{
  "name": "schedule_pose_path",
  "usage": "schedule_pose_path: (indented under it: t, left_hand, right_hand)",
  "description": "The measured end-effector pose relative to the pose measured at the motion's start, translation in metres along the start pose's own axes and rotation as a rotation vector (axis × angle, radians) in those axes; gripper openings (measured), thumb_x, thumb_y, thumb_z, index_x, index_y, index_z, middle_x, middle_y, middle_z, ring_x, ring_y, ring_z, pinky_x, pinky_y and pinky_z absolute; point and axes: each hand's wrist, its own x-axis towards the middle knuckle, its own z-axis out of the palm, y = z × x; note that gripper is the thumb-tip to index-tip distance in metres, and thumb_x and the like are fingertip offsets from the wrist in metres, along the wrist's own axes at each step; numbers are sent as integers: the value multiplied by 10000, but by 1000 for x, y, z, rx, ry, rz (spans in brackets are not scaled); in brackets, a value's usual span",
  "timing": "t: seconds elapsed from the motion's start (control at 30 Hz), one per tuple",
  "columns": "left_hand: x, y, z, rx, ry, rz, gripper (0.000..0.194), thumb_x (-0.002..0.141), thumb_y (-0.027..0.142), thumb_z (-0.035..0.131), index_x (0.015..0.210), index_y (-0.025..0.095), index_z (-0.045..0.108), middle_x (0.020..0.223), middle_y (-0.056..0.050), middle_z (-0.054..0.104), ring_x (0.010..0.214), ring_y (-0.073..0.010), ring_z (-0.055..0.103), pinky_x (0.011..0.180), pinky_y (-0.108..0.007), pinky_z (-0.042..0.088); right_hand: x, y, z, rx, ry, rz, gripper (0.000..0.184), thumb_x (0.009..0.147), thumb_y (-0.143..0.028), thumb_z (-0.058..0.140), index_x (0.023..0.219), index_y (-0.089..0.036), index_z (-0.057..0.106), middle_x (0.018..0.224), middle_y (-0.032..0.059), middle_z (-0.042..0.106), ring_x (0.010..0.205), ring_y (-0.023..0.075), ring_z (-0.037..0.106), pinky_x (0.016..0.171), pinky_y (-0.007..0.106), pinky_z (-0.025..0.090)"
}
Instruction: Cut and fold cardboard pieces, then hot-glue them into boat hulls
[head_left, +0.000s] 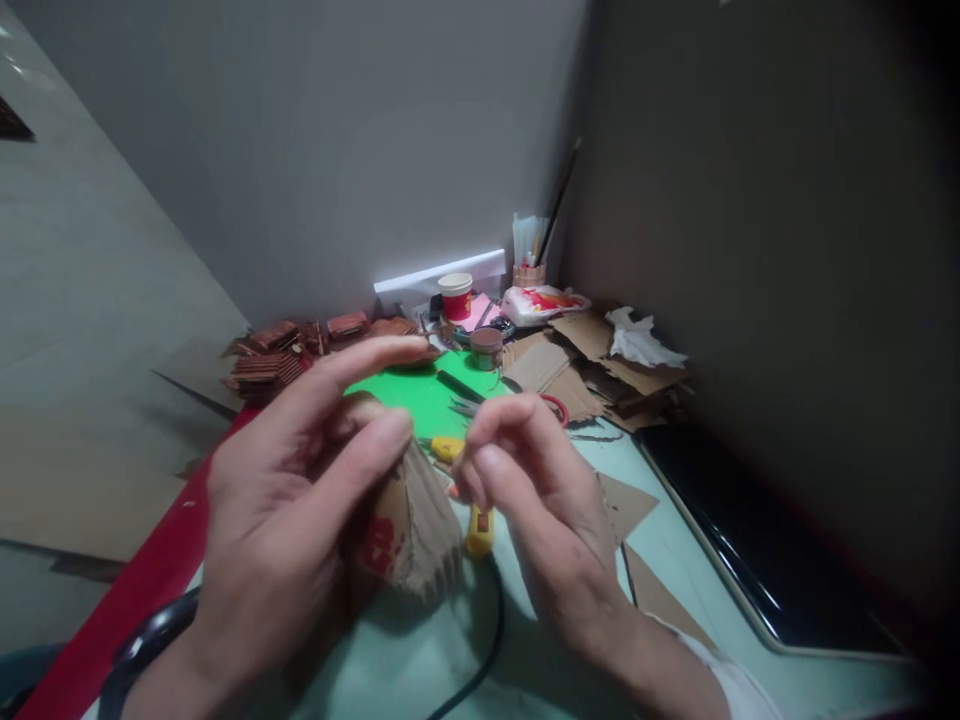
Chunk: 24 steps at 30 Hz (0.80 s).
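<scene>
My left hand (292, 500) grips a torn piece of corrugated cardboard (420, 530) between thumb and fingers. Its ribbed layer faces right, and a red print marks its smooth side. To the right of it, apart from the cardboard, my right hand (551, 510) is closed in a pinch; whatever is between its fingertips is hidden. Between and behind the hands lies a yellow tool (480, 532) with a red switch and a dark cable. Another yellow piece (448, 448) shows beyond it. Scissors with a red handle (555, 408) are partly covered by my right hand.
A green sheet (405, 400) lies on the pale table. Stacked reddish-brown pieces (266, 365) stand back left. A paper cup (455, 297), a small jar (487, 347) and a holder of sticks (529, 270) are at the back. Cardboard scraps (585, 350) and a black tablet-like device (765, 540) occupy the right.
</scene>
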Motion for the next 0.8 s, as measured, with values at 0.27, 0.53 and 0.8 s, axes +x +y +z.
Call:
schedule_pose_path:
  t: [0.27,0.53,0.8]
  left_hand:
    - [-7,-5,-1,106,-45,-52,227,941,459,553,1094,357,687,860,23,685,700,-152,613,517,-232,447]
    - [-12,-2,4,113,-54,-90,140,932,453,568,1056,432,630,789,28,609,727,-166,626,449,-242,417]
    - [-16,3,6,274,-73,-34,98,918,485,550,963,432,620,794,39,619,624,-167,605,476,-273,446]
  right_hand:
    - [1,-7,-1,-139,26,-87,97,972,-169,513,1047,-231,512,791,-43,500,686,103,489,598,238,404]
    - [7,-20,-4,-176,-102,-34,65,915,-209,577,945,-175,623,950,30,611,934,177,578,869,313,450]
    - [7,-29,-3,-110,-94,30,135,894,-175,604,760,-157,596,736,-28,541,699,107,509,670,242,425]
